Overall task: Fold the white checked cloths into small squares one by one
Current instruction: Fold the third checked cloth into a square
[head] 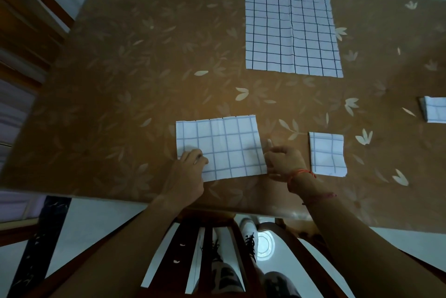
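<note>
Half-folded cloth [220,148] lying flat at near table edge as rectangle. Left hand [190,167] pinching its near-left corner, right hand [284,162] curling at its right edge, grip unclear. Folded square [327,154] sitting just right, second square [434,109] farther right; open cloth [289,27] waiting far side. Thin white fabric, dark grid, soft creases, lying on glossy leaf-print table cover [144,68].

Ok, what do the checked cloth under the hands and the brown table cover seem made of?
Checked cloth: thin matte woven fabric, likely cotton; it shows fold creases. Table cover: probably glossy vinyl, leaf-printed; light glints along its near edge.
</note>
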